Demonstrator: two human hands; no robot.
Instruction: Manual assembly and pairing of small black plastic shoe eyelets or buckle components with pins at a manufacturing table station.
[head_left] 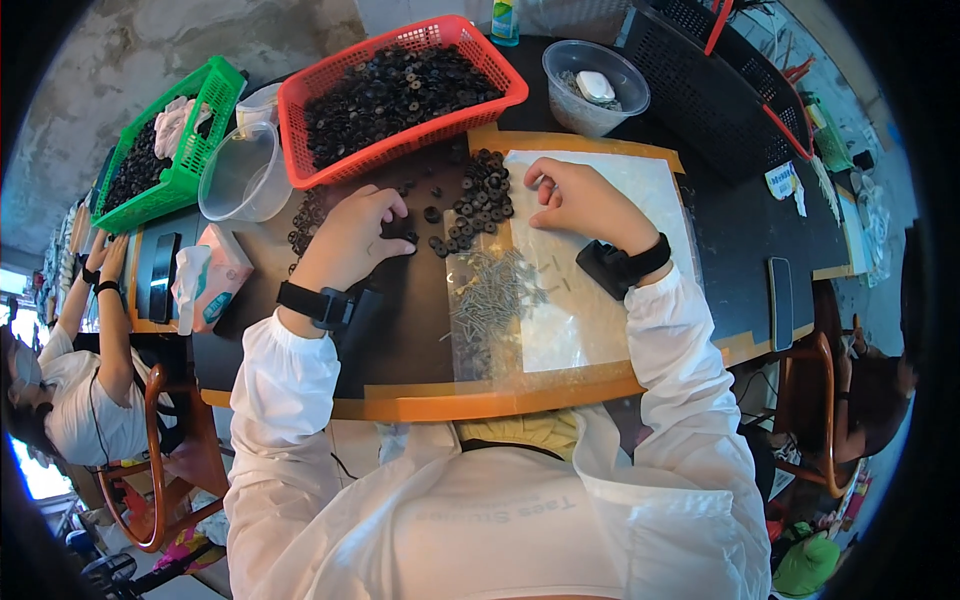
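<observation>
Rings [484, 206], small and black, lie heaped between your two hands, nearer the fingers of your right. Your left hand [355, 238] bends over the dark tabletop [405, 340], its thumb and forefinger curved toward each other with a gap between them. One black piece [411, 237] sits at the tip of your left thumb; whether you pinch it or it only lies beside the thumb, I cannot tell. A few loose rings lie between that hand and the heap, and more are scattered just beyond its wrist.

Your right hand [580, 197] is over the white sheet [600, 335], just right of the heap. Its fingers are curled in toward the thumb, and I cannot tell whether they grip anything. Below the heap, a pile of thin grey metal pins [490, 298] lies between your forearms, partly on the sheet's left edge and below your right fingertips, with several strays spread to the right.

Beyond your hands, the red basket [402, 150] holds many more black rings. The clear tub [243, 180] stands just left of it, and the tissue box [228, 275] is left of your left wrist.
</observation>
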